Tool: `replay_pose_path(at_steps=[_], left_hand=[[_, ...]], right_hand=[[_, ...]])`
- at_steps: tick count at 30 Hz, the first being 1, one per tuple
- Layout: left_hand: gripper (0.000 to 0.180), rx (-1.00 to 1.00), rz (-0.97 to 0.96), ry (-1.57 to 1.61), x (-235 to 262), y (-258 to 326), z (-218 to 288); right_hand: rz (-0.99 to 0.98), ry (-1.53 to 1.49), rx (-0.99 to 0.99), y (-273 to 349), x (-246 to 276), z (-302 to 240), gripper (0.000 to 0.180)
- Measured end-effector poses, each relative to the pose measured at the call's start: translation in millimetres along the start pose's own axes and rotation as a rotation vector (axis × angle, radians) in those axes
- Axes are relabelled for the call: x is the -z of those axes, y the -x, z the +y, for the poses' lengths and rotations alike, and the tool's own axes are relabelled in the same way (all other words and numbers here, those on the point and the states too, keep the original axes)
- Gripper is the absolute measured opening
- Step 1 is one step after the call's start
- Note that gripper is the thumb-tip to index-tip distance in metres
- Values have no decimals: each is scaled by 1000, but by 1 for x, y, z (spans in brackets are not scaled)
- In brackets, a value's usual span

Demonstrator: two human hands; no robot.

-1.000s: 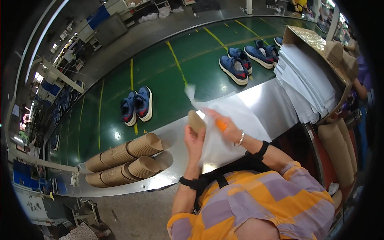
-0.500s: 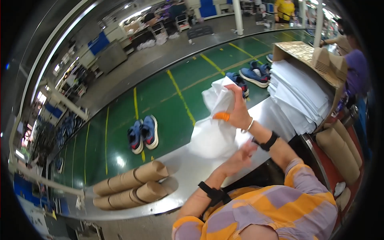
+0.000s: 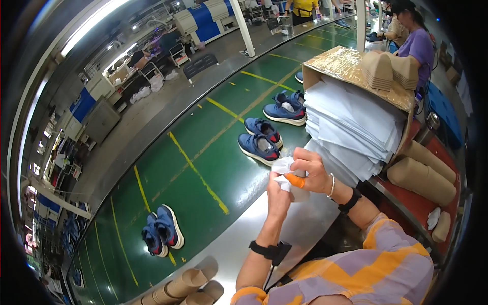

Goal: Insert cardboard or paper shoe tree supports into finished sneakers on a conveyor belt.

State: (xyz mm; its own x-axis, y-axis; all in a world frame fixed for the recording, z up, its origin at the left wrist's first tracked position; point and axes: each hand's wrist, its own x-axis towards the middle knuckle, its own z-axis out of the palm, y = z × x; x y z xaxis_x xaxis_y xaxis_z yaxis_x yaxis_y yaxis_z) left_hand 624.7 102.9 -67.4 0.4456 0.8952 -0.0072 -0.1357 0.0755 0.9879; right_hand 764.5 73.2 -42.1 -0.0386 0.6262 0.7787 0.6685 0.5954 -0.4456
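Crumpled white tissue paper (image 3: 282, 165) is bunched between my two hands, over the metal ledge beside the green conveyor. My left hand (image 3: 278, 197) grips it from below and the left. My right hand (image 3: 311, 172), with an orange cover on the thumb, pinches it from the right. Just beyond my hands stands a pair of blue sneakers (image 3: 260, 141) with white soles and red heel patches. To the right, a cardboard box (image 3: 351, 65) on its side holds a thick stack of white paper sheets (image 3: 351, 119).
More blue sneakers stand farther along the belt (image 3: 285, 108), and another pair (image 3: 162, 231) at the left. Nested brown molded-pulp forms (image 3: 178, 284) lie at the ledge's near end, with others (image 3: 422, 180) on a red surface at right. A co-worker in purple (image 3: 418, 51) sits beyond the box.
The loose, spread sheet has been gathered into a small bunch. My left hand has moved up and taken hold of it. The view has turned right, and the sneakers appear farther left.
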Motion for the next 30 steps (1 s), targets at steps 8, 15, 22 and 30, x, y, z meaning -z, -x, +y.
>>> replay_pose_path(at_steps=[8, 15, 22, 30], left_hand=[[50, 279, -186, 333, 9, -16, -63], [52, 431, -381, 189, 1, -35, -65], [47, 272, -380, 214, 2, -52, -76], [31, 91, -188, 203, -1, -117, -47]], right_hand=[[-114, -190, -384, -5, -18, 34, 31], [-387, -313, -393, 16, -4, 62, 24], [-345, -324, -674, 15, -16, 86, 57], [-290, 3, -561, -4, -2, 91, 61]])
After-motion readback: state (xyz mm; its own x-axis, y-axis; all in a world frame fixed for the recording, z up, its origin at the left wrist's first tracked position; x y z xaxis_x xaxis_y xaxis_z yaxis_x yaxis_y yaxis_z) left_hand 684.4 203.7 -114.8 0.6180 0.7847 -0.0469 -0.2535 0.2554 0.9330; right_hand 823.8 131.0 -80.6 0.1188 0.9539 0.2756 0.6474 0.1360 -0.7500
